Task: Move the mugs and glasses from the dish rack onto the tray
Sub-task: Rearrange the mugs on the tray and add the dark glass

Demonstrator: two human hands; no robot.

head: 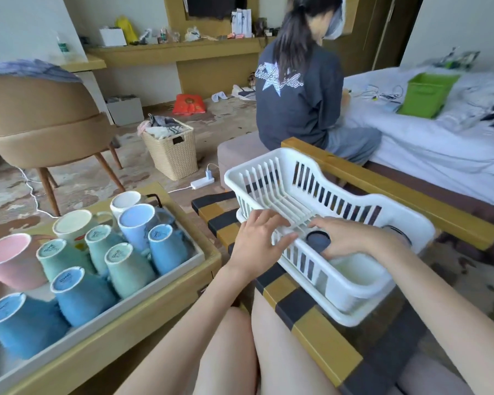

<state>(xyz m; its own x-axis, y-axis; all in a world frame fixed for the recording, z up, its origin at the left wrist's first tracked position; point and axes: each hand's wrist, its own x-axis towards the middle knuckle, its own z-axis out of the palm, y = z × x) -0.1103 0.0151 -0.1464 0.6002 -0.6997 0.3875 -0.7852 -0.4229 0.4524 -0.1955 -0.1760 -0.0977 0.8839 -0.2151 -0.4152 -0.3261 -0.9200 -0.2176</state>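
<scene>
The white plastic dish rack (303,169) sits on a black-and-yellow checked table. Inside it, near the front, stands a dark blue mug (317,241) upside down. My right hand (345,238) is inside the rack with its fingers wrapped around this mug. My left hand (258,240) rests open on the rack's near rim, fingers spread. Part of another dark object (398,232) shows behind my right wrist. To the left, the grey-rimmed tray (166,283) holds several upside-down mugs: blue (26,326), green (129,269), pink (12,260) and white.
The tray lies on a yellow-framed glass table (143,323). My bare legs are below between the two tables. A person sits with their back turned beyond the rack, beside a bed with a green bin (427,94). A tan chair (43,121) and wicker basket (171,149) stand on the floor.
</scene>
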